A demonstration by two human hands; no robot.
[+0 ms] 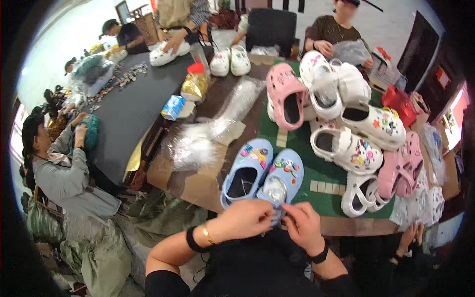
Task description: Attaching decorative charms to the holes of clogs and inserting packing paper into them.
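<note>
Blue clog's heel (275, 210) behind hands

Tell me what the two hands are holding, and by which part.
Both the left hand and right hand pinch the near heel end of the right-side light blue clog; whether they grip its strap or the clear stuffing cannot be told.

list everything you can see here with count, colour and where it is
light blue clogs: 2, with coloured charms, table edge by the hands
pink clogs: about 3, in the pile at right
white clogs: several, pile at right; 2 more at the far end
clear plastic bags: a few, table centre
blue carton: 1, centre left
green mat: 1, under the pile
other people: several, left and far side
left hand: at the right blue clog's heel
right hand: beside it
</note>
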